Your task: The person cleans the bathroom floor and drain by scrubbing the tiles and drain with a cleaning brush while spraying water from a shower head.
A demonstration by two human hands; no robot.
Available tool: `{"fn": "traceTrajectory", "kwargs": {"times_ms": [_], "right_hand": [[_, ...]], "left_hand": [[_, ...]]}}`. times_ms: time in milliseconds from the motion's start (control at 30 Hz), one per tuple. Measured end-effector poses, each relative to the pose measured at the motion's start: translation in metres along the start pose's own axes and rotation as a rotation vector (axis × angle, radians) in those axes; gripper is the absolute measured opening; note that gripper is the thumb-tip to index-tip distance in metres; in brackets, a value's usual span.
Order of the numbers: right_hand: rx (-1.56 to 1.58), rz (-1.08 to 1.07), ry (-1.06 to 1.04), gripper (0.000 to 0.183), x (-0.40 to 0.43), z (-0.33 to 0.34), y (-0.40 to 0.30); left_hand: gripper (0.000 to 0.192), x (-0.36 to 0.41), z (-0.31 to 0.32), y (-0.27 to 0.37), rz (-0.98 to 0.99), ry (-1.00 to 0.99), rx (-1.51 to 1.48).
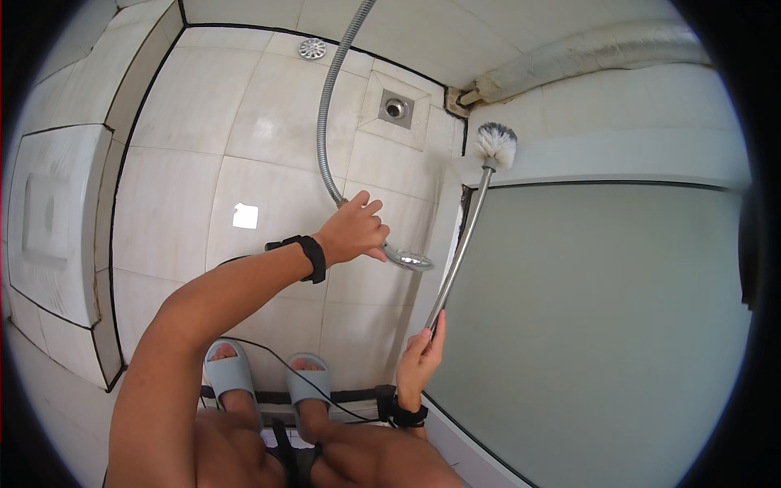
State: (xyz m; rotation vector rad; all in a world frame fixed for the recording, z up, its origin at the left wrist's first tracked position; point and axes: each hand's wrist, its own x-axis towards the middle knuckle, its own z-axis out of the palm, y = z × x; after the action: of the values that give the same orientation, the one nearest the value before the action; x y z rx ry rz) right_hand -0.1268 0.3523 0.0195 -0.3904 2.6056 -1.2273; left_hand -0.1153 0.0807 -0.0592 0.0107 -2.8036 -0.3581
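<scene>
My left hand (354,227) is closed around the handle of a chrome handheld shower head (410,258), whose round face points toward the glass panel on the right. From the handle a ribbed metal hose (325,110) runs up and out of the top of the view. In my right hand (422,360) is the lower end of a long-handled brush; its metal shaft (462,250) slants up to a round head of white and grey bristles (496,145). The bristles are level with the pale ledge beyond the frosted panel. No water jet can be made out.
A square floor drain (396,109) and a round drain cover (312,49) lie in the tiled floor (177,207). On the left is a tiled step (55,219). A frosted glass panel (586,317) fills the right, below a wrapped pipe (586,58). A black cable (274,354) crosses near my slippers (230,372).
</scene>
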Motion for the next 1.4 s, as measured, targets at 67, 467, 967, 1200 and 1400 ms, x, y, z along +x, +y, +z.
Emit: {"fn": "traceTrajectory", "kwargs": {"times_ms": [67, 467, 967, 1200, 1400], "right_hand": [[0.005, -0.013, 0.022, 0.047, -0.001, 0.000, 0.002], [0.021, 0.017, 0.057, 0.048, -0.005, 0.003, -0.005], [0.042, -0.027, 0.042, 0.047, 0.000, 0.007, 0.004], [0.028, 0.015, -0.097, 0.049, 0.026, 0.011, 0.024], [-0.258, -0.271, -0.292, 0.045, 0.110, 0.063, 0.046]], "left_hand": [[0.053, 0.002, -0.001, 0.002, 0.000, 0.018, 0.012], [0.051, 0.003, -0.001, 0.004, 0.163, 0.028, -0.037], [0.054, -0.002, -0.009, 0.002, 0.107, 0.053, -0.037], [0.051, -0.057, -0.023, -0.036, 0.105, 0.046, -0.036], [0.053, -0.100, -0.046, -0.067, -0.034, -0.123, 0.022]]}}
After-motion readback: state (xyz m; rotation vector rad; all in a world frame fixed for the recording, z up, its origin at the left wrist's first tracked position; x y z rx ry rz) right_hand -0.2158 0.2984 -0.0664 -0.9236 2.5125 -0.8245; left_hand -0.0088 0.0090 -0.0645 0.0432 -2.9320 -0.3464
